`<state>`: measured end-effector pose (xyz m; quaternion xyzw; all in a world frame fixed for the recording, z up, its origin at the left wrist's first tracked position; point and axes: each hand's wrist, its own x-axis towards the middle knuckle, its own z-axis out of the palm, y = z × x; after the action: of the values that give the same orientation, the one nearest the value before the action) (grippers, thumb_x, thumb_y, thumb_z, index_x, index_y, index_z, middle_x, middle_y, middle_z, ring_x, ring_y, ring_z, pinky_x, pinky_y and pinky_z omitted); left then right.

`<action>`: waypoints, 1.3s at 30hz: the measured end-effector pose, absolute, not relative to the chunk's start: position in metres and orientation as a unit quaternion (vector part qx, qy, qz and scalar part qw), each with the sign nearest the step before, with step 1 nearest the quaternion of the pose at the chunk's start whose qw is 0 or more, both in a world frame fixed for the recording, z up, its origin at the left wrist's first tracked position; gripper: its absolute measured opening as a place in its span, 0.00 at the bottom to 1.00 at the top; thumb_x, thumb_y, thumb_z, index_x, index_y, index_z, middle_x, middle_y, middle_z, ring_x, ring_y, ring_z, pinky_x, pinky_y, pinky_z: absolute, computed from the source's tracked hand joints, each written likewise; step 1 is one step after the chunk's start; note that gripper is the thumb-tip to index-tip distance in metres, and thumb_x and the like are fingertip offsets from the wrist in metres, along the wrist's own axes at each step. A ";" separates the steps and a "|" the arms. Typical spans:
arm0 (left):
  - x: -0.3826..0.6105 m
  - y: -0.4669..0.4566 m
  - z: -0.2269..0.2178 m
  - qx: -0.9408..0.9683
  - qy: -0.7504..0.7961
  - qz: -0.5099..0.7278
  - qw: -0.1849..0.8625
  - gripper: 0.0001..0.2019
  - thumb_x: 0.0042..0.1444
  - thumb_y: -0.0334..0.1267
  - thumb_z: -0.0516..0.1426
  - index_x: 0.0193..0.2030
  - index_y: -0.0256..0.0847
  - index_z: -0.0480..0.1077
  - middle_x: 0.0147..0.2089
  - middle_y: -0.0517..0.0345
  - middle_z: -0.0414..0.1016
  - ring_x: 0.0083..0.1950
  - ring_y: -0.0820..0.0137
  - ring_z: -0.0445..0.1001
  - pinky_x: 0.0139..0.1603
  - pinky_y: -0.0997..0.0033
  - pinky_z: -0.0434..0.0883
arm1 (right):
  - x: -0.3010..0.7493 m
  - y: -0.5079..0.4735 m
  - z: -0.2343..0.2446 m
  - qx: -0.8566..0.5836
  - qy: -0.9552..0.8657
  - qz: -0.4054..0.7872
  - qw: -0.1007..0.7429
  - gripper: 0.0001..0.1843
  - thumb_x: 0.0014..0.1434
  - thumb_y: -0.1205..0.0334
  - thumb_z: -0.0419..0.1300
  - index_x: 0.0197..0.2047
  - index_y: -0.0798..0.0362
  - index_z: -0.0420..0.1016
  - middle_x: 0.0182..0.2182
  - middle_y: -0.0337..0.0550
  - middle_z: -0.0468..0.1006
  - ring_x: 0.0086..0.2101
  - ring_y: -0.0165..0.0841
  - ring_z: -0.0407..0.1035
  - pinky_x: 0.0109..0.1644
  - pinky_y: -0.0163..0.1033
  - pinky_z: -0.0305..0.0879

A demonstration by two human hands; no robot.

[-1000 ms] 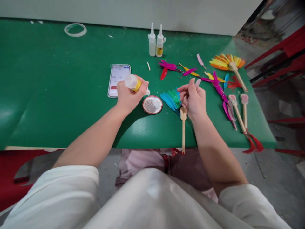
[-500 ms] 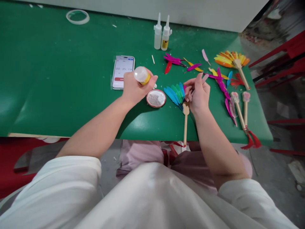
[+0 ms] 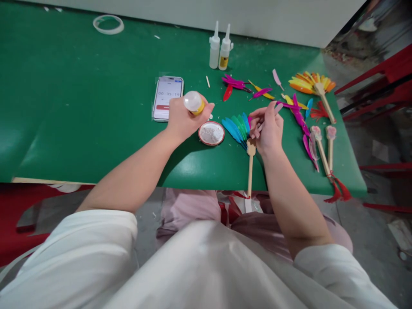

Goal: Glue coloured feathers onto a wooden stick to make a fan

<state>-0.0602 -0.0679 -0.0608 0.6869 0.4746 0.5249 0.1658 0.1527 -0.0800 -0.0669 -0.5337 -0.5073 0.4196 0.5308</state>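
My left hand (image 3: 183, 118) is closed around a small glue bottle (image 3: 192, 102), whose round base and yellow label face up toward me. Its nozzle is hidden by the hand. Just right of that hand sits a shallow round dish (image 3: 211, 133) of white powder. My right hand (image 3: 268, 128) pinches a slim pale pink strip (image 3: 278, 108) between thumb and fingers, held over a feather fan (image 3: 251, 161). The fan lies with its wooden handle toward me. Blue and green feathers (image 3: 237, 127) spread from its head, partly covered by my right fingers.
A phone (image 3: 168, 96) showing a timer lies beside my left hand. Two glue bottles (image 3: 219, 53) stand at the back, left of loose feathers (image 3: 238, 82). On the right are a yellow-orange fan (image 3: 318, 88) and two wooden handles (image 3: 330, 148) with red tassels. A tape ring (image 3: 108, 25) lies far left.
The pale pink strip in my right fingers has tilted, and its lower part now shows between them. My left hand keeps the bottle in nearly the same place. The view has shifted slightly.
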 end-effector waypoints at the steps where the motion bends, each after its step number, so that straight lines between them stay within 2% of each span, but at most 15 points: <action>1: -0.060 -0.068 -0.061 0.687 0.474 0.525 0.167 0.13 0.50 0.48 0.59 0.25 0.39 0.70 0.22 0.59 0.70 0.23 0.73 0.68 0.26 0.73 0.65 | 0.153 -0.080 -0.066 -0.535 -0.506 0.419 0.531 0.35 0.57 0.31 0.35 0.26 0.50 0.68 0.14 0.33 0.62 0.10 0.21 0.49 0.14 0.32 0.49; 8: -0.062 -0.065 -0.065 0.678 0.473 0.527 0.197 0.16 0.50 0.51 0.58 0.25 0.39 0.70 0.23 0.58 0.70 0.24 0.74 0.68 0.27 0.73 0.64 | 0.156 -0.080 -0.064 -0.494 -0.505 0.422 0.568 0.34 0.58 0.32 0.37 0.26 0.51 0.67 0.14 0.33 0.61 0.10 0.22 0.50 0.14 0.32 0.49; 16: -0.062 -0.065 -0.065 0.688 0.456 0.534 0.182 0.17 0.51 0.53 0.57 0.25 0.39 0.69 0.22 0.59 0.70 0.23 0.74 0.68 0.25 0.73 0.63 | 0.157 -0.078 -0.063 -0.458 -0.464 0.468 0.597 0.33 0.54 0.31 0.46 0.23 0.53 0.70 0.11 0.32 0.61 0.09 0.20 0.50 0.11 0.31 0.47; 21: -0.068 -0.063 -0.060 0.648 0.453 0.568 0.227 0.20 0.50 0.56 0.56 0.25 0.40 0.70 0.21 0.60 0.69 0.23 0.75 0.67 0.24 0.73 0.64 | 0.156 -0.081 -0.061 -0.454 -0.450 0.497 0.587 0.29 0.55 0.36 0.52 0.23 0.54 0.73 0.10 0.33 0.63 0.09 0.19 0.49 0.11 0.30 0.43; 25: -0.074 -0.063 -0.051 0.612 0.464 0.575 0.282 0.20 0.50 0.57 0.56 0.24 0.39 0.71 0.18 0.61 0.66 0.19 0.78 0.63 0.19 0.77 0.61 | 0.155 -0.082 -0.058 -0.452 -0.436 0.511 0.588 0.27 0.54 0.38 0.55 0.22 0.54 0.75 0.10 0.33 0.61 0.10 0.20 0.49 0.13 0.30 0.44; 30: -0.080 -0.067 -0.043 0.674 0.445 0.496 0.318 0.20 0.51 0.55 0.56 0.26 0.36 0.72 0.20 0.60 0.70 0.20 0.78 0.66 0.20 0.79 0.62 | 0.155 -0.079 -0.054 -0.457 -0.431 0.503 0.593 0.23 0.52 0.43 0.59 0.22 0.55 0.77 0.11 0.34 0.62 0.13 0.20 0.52 0.16 0.31 0.48; 33: -0.081 -0.069 -0.041 0.695 0.444 0.462 0.326 0.18 0.52 0.52 0.56 0.29 0.36 0.73 0.22 0.59 0.73 0.22 0.76 0.68 0.22 0.78 0.65 | 0.153 -0.077 -0.053 -0.455 -0.443 0.513 0.578 0.23 0.52 0.42 0.59 0.24 0.55 0.79 0.14 0.38 0.68 0.17 0.23 0.60 0.21 0.31 0.55; 35: -0.080 -0.070 -0.041 0.702 0.443 0.461 0.314 0.17 0.52 0.50 0.56 0.29 0.36 0.74 0.23 0.59 0.74 0.22 0.76 0.69 0.22 0.78 0.65 | 0.150 -0.077 -0.053 -0.450 -0.459 0.511 0.571 0.24 0.54 0.41 0.56 0.24 0.54 0.79 0.19 0.41 0.73 0.23 0.27 0.67 0.27 0.33 0.62; 37: -0.078 -0.071 -0.040 0.711 0.443 0.467 0.282 0.14 0.51 0.47 0.57 0.29 0.36 0.74 0.23 0.59 0.74 0.22 0.77 0.69 0.22 0.79 0.64 | 0.148 -0.079 -0.056 -0.451 -0.474 0.494 0.572 0.24 0.55 0.42 0.55 0.23 0.52 0.78 0.22 0.42 0.75 0.27 0.30 0.70 0.32 0.35 0.65; 39: -0.077 -0.071 -0.039 0.724 0.443 0.465 0.252 0.11 0.49 0.44 0.58 0.29 0.37 0.74 0.22 0.60 0.74 0.21 0.77 0.68 0.20 0.80 0.63 | 0.147 -0.082 -0.059 -0.461 -0.478 0.479 0.575 0.25 0.56 0.42 0.54 0.21 0.52 0.77 0.22 0.41 0.75 0.26 0.29 0.68 0.30 0.34 0.64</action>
<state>-0.0772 -0.0708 -0.0394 0.7241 0.4430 0.4647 0.2518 0.1468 -0.0821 -0.0592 -0.4609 -0.4776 0.4785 0.5748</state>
